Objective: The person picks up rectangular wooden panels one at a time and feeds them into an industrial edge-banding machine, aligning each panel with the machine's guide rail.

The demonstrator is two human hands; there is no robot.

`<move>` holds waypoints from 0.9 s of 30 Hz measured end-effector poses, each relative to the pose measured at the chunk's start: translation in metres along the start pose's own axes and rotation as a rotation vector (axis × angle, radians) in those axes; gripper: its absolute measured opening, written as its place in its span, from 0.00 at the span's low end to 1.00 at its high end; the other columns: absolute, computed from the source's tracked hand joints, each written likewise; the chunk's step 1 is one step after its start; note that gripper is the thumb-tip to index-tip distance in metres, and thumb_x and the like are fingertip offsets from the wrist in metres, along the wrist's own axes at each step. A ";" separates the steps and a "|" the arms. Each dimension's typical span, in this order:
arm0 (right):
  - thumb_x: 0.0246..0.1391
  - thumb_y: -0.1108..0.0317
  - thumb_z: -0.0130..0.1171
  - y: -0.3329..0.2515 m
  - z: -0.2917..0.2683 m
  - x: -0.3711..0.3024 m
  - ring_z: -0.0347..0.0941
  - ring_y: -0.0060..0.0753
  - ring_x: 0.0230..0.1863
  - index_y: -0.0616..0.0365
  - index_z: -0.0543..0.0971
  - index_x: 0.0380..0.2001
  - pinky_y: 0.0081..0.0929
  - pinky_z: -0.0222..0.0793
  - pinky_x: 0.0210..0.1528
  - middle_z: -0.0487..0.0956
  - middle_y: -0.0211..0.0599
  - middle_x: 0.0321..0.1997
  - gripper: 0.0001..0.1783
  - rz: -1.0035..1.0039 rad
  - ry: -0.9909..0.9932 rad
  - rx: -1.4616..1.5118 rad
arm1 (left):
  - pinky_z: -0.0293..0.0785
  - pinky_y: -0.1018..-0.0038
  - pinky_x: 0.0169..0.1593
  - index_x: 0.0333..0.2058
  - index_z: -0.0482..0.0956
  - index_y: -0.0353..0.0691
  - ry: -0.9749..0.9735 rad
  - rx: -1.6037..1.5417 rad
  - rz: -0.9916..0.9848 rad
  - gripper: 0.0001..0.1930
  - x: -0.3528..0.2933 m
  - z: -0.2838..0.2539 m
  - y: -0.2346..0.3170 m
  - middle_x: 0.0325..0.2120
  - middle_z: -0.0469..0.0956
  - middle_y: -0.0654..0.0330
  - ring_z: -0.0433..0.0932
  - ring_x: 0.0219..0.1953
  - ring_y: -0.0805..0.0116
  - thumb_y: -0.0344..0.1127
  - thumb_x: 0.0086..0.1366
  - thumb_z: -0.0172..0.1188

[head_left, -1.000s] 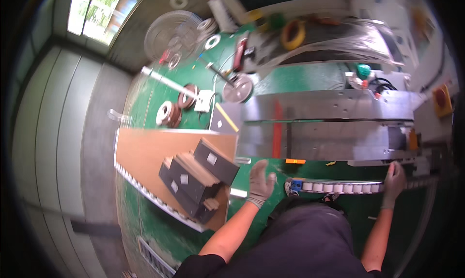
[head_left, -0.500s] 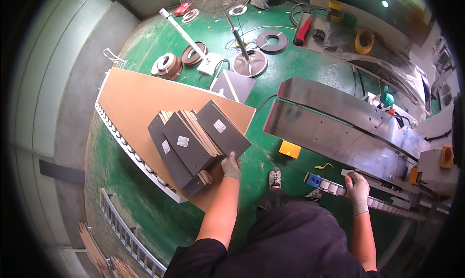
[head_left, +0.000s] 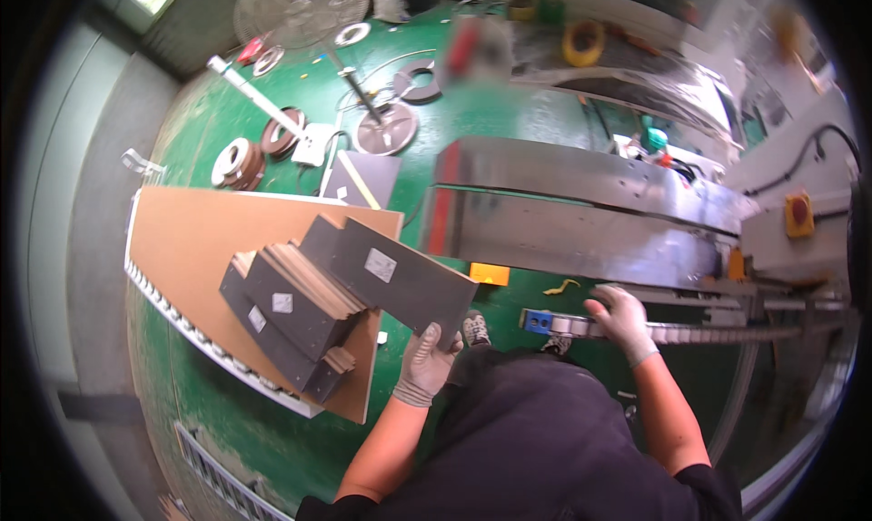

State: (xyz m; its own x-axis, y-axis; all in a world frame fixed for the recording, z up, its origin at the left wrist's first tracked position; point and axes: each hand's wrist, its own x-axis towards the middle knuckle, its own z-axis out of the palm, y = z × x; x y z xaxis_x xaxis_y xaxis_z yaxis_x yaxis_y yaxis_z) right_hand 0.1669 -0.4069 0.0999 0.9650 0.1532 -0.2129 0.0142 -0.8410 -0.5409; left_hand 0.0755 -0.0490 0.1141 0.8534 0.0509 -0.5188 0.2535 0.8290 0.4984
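Note:
My left hand (head_left: 425, 367), in a pale work glove, grips the near edge of a dark grey panel (head_left: 413, 280) with a white label. That panel is tilted and reaches from the stack toward the metal machine bed. Beside it, a stack of dark grey panels (head_left: 289, 314) with light wood-coloured edges lies on a large brown board (head_left: 182, 239). My right hand (head_left: 621, 321), gloved too, is open and empty, its thumb apart from the fingers. It hovers by the roller rail (head_left: 672, 332) with the blue end block (head_left: 538, 322).
A long metal machine bed (head_left: 581, 235) stands ahead on the right, with a yellow box (head_left: 490, 274) by its near corner. Rollers (head_left: 173, 310) line the brown board's left edge. Beyond stand a pedestal fan (head_left: 385, 130) and coils of edge banding (head_left: 241, 164) on the green floor.
My left hand has drawn the labelled panel away from the stack, to the right and nearer to me. My right hand has lifted a little, and the view has turned toward the right.

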 end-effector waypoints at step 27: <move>0.62 0.54 0.67 0.087 0.028 -0.130 0.72 0.35 0.62 0.64 0.68 0.65 0.35 0.64 0.69 0.76 0.39 0.61 0.36 0.540 0.978 1.573 | 0.63 0.55 0.64 0.49 0.81 0.38 -0.656 1.984 1.108 0.22 0.199 0.159 -0.069 0.48 0.78 0.52 0.73 0.55 0.50 0.44 0.59 0.65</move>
State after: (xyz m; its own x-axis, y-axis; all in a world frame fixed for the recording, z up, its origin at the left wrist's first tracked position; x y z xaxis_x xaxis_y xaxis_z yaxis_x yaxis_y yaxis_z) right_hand 0.0353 -0.4858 0.0574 0.5828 -0.6926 -0.4249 0.0356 0.5442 -0.8382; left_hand 0.2997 -0.1848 0.0866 0.7972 -0.5166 0.3125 -0.6017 -0.7225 0.3406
